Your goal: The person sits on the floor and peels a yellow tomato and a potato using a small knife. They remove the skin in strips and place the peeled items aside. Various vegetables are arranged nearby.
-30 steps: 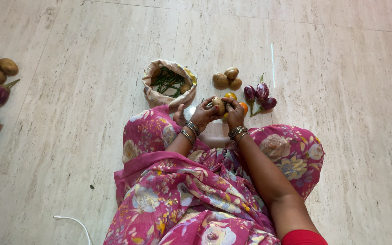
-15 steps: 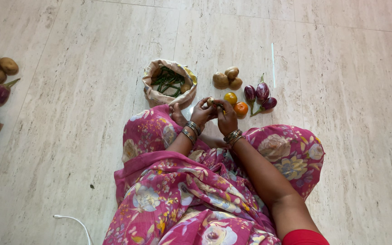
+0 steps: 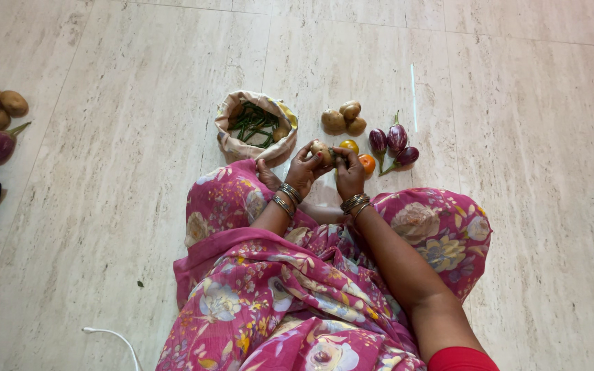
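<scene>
Garment: draped cloth, deep pink to magenta, covering lap and both knees, with a printed floral pattern — large blooms in cream, yellow and pale pink, smaller leaves and sprigs between them. Cloth lies in loose diagonal folds across the middle. A red sleeve edge shows at the lower right, on the right upper arm; forearms are bare below it.

Left hand: stack of thin metal bangles at the wrist, gold and dark tones mixed. Right hand: a similar stack of bangles — several narrow rings close together.

Both hands grip potato above pink floral lap.
</scene>
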